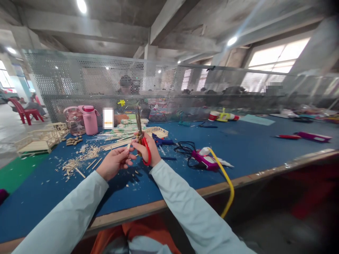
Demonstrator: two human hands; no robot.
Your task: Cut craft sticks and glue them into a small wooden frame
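Pale blue sleeves (70, 208) over a blue table (251, 148).
The left hand (114, 163) pinches a little wood stick (128, 146) between thumb and finger. The right hand (151, 150) is wrapped around red-handled scissors (139, 123), which point up. Stick and scissors are close together above the table, with wood crumbs (84, 155) to the left and more sticks (113, 144) lying behind.

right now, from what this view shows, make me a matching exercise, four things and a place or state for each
1. scissors
2. pink bottle
3. yellow cable
4. left hand

A. hanging over the front edge of the blue table
B. pinching a thin wooden piece
C. in the right hand, blades up
D. upright near the mesh screen

Pairs: 1-C, 2-D, 3-A, 4-B
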